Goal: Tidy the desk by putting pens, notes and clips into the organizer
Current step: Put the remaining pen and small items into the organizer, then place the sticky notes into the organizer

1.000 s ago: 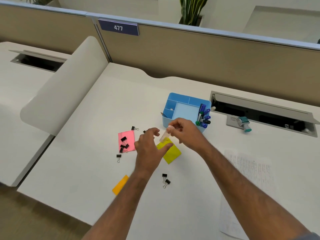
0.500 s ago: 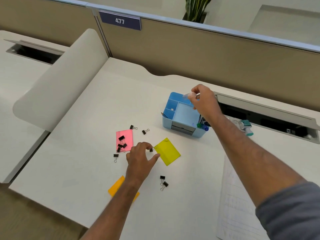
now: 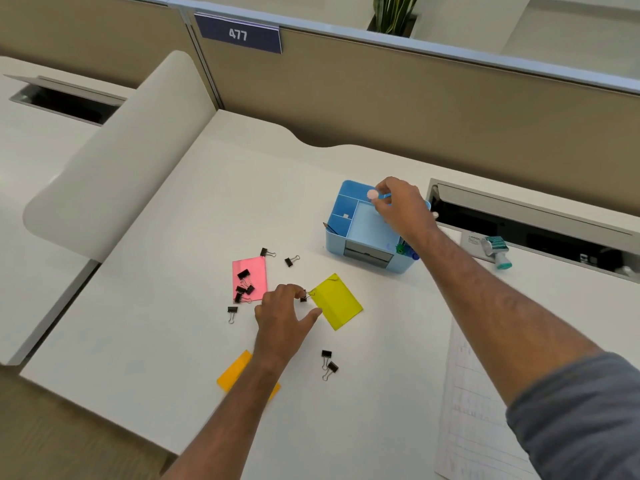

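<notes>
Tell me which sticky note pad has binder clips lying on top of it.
The pink pad, left of the left hand: several black clips lie on it. The yellow pad and orange pad carry none.

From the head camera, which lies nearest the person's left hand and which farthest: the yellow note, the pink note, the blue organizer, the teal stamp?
From the left hand:
1. Yellow note, beside the thumb, to its right.
2. Pink note, just left and beyond.
3. Blue organizer, farther back right, under the right hand.
4. Teal stamp, far right by the desk slot.

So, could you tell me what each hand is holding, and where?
Right hand pinches a small pale object, unidentifiable, over the organizer. Left hand pinches a clip.
</notes>
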A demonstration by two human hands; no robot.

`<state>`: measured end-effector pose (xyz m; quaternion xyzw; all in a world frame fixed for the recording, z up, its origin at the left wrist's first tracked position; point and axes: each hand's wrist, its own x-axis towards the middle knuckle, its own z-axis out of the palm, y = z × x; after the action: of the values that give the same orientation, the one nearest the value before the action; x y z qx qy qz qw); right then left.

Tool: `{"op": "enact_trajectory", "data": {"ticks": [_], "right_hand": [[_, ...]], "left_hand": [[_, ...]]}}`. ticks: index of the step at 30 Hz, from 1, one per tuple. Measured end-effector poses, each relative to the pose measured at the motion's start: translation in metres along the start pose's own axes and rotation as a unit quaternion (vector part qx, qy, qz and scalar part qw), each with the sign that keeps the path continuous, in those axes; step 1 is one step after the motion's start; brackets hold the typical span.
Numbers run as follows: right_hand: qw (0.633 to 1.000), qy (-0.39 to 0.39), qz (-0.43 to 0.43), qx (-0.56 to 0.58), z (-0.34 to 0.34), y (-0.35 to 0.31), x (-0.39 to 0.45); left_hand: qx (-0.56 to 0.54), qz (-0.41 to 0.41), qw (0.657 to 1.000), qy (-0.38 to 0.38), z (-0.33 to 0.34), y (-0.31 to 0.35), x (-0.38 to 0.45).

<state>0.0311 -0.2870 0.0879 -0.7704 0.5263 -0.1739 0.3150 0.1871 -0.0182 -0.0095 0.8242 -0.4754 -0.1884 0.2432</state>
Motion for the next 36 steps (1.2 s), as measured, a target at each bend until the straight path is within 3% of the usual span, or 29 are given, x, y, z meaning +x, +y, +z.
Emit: {"op": "enact_trajectory", "data": {"ticks": [4,7,12,19,29,36], "right_hand": [[0.994,0.013,-0.001,0.111,0.002,-0.01,-0.017],[0.989,-0.009,-0.009,0.149,0.008,-0.018,-0.039],[0.988,-0.052,-0.012,0.144,0.029,-0.018,-0.081],[0.986,-0.096,0.03,0.133,0.057,0.011,-0.133],[0.975,-0.1,0.147,0.131,0.071,0.054,-0.177],[0.966,-0.129,0.177,0.136,0.077,0.057,-0.185]], "left_hand": [[0.04,0.042,0.998,0.013,0.006,0.008,0.003],[0.073,0.056,0.995,-0.031,0.01,0.017,0.008],[0.179,0.031,0.979,-0.094,0.018,0.032,0.014],[0.261,0.04,0.957,-0.117,0.023,0.034,0.019],[0.282,0.027,0.951,-0.125,0.027,0.033,0.026],[0.271,0.042,0.954,-0.119,0.025,0.039,0.026]]}}
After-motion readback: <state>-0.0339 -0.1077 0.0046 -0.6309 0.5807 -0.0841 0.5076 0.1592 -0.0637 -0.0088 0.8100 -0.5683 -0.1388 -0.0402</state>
